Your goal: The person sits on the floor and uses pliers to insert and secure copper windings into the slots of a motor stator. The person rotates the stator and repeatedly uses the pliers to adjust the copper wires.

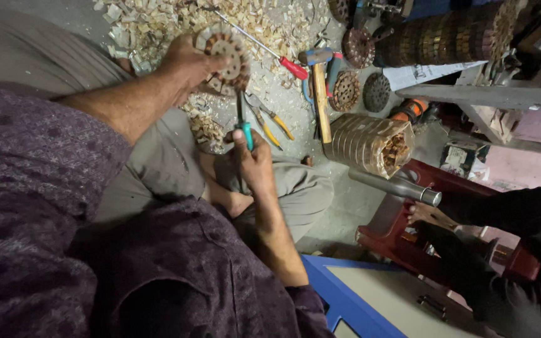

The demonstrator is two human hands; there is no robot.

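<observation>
Gripping a round wound stator point(225, 57) in the left hand point(186, 66), a teal-handled screwdriver point(243, 122) in the right hand point(255, 164).
Stator held over the floor point(345, 206), the screwdriver tip just below it; left fingers clenched on its rim, right fingers grasping the teal handle. Judged heavy, stiff, its windings fragile: take it by the outer rim. Near the stator: yellow-handled pliers point(270, 119), red-handled screwdriver point(264, 47), hammer point(319, 87), wood shavings point(158, 25); further off, a stack of laminations point(370, 144).

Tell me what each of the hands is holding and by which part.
The left hand grips a round motor stator by its left rim. The right hand holds a teal-handled screwdriver by the handle, tip toward the stator.
</observation>
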